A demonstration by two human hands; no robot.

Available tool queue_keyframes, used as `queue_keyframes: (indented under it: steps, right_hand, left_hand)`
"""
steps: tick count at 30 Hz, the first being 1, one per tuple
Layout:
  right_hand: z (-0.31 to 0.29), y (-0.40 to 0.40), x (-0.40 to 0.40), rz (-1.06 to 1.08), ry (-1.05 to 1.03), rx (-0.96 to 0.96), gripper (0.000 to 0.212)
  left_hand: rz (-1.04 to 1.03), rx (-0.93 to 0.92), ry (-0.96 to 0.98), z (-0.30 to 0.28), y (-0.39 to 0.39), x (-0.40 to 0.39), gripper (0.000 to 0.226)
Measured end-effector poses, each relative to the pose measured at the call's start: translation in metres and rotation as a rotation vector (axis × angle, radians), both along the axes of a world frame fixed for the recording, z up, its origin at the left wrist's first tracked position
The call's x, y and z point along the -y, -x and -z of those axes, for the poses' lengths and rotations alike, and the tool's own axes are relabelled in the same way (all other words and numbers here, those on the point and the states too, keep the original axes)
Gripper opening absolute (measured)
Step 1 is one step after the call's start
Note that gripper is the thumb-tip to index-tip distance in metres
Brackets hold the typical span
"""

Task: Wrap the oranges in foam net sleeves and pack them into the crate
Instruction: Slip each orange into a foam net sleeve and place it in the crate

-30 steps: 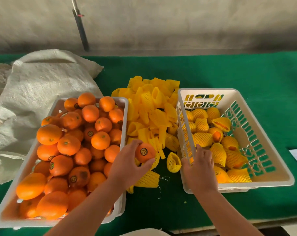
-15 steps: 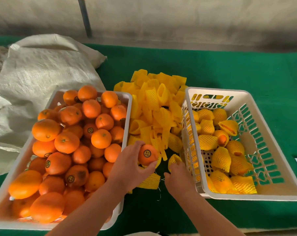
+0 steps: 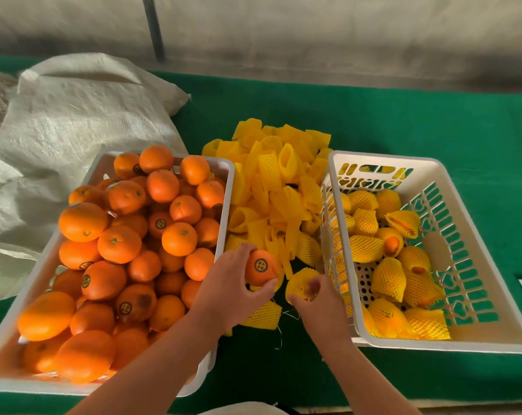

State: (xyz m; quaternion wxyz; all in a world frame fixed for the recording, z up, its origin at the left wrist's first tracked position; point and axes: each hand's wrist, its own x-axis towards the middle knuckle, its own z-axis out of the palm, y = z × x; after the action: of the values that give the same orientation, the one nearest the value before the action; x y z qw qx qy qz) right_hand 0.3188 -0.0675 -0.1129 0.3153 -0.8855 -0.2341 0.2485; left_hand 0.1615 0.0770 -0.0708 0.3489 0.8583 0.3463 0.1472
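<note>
Left tray (image 3: pixel 224 187) heaped with bare oranges (image 3: pixel 122 244), right crate (image 3: pixel 433 344) holds sleeved ones; left hand (image 3: pixel 233 290) grips a stickered orange (image 3: pixel 261 267), right hand (image 3: pixel 321 298) pinches a yellow foam sleeve (image 3: pixel 297 281).

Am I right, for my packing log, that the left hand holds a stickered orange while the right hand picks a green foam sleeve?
Not quite: in the head view the foam sleeve in the right hand is yellow, not green. The left hand does hold the stickered orange.
</note>
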Motion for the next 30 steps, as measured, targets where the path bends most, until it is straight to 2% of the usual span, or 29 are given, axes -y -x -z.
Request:
queue_keyframes:
  steps: [3,5,7,10,12,15,19,21,24,26,28,30]
  right_hand:
    - [-0.02,-0.001,0.006,0.095,-0.115,-0.183,0.053]
    - [-0.033,-0.002,0.01,0.131,-0.229,-0.381,0.055]
    - [-0.045,-0.003,0.015,0.192,-0.403,-0.613,0.051]
    - [-0.056,-0.007,0.024,0.334,-0.563,-0.915,0.031]
    - [-0.06,-0.008,0.032,0.378,-0.634,-1.068,0.038]
    - [-0.069,-0.008,0.046,0.365,-0.69,-1.141,0.045]
    - [-0.075,-0.007,0.06,0.329,-0.737,-1.163,0.044]
    - [-0.078,-0.005,0.063,0.303,-0.753,-1.177,0.044]
    - [-0.081,-0.004,0.065,0.255,-0.763,-1.205,0.04]
    - [-0.082,-0.003,0.067,0.224,-0.779,-1.228,0.034]
    - [-0.083,-0.003,0.069,0.195,-0.788,-1.236,0.029]
    - [-0.082,-0.002,0.07,0.164,-0.793,-1.235,0.029]
  left_hand:
    - [-0.019,0.017,0.029,-0.003,0.001,0.0,0.065]
    - [-0.042,0.055,0.075,-0.006,0.003,0.0,0.062]
    - [-0.08,0.147,0.136,-0.011,0.005,0.002,0.056]
    - [-0.163,0.288,0.266,-0.022,0.009,0.005,0.056]
    - [-0.23,0.403,0.462,-0.033,0.01,0.011,0.055]
    - [-0.235,0.598,0.806,-0.058,0.01,0.028,0.054]
    - [-0.136,0.618,1.001,-0.078,0.008,0.053,0.073]
    - [-0.062,0.552,0.996,-0.086,0.008,0.06,0.072]
    - [0.043,0.454,0.952,-0.094,0.01,0.066,0.052]
    - [0.059,0.384,0.933,-0.096,0.012,0.068,0.048]
    - [0.055,0.325,0.899,-0.096,0.013,0.071,0.052]
    - [0.035,0.284,0.849,-0.095,0.015,0.074,0.065]
